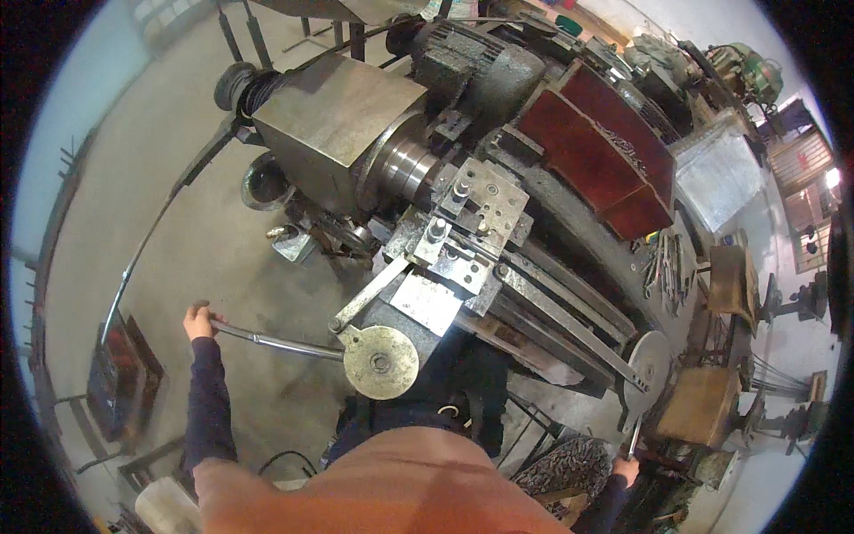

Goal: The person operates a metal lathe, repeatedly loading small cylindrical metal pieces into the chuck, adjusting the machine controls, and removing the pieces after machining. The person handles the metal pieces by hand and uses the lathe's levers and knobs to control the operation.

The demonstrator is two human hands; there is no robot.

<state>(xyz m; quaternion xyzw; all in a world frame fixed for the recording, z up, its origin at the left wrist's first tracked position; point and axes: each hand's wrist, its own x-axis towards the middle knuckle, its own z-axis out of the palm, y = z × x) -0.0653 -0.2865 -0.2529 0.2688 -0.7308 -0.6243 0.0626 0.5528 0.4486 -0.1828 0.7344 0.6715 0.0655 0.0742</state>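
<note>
My left hand (202, 321) is closed around the end of a long steel lever (280, 343). That lever runs right to a round brass-coloured hub (381, 362) at the front of a small metal lathe. At the lower right, my right hand (627, 470) grips a short metal handle (634, 436) below a round disc (650, 369). A flat bar joins this disc to the slide with the tool block (480, 205). Beyond the block is the shiny spindle nose (411, 169), coming out of the box-shaped headstock (342, 107). Fingertips of both hands are partly hidden.
An electric motor (480, 67) sits behind the headstock. To its right stands a dark red metal box (596, 147), with several wrenches (667, 271) lying nearby. Metal shavings (574, 472) fill a container beside my right forearm. A dark stand (120, 383) is at far left.
</note>
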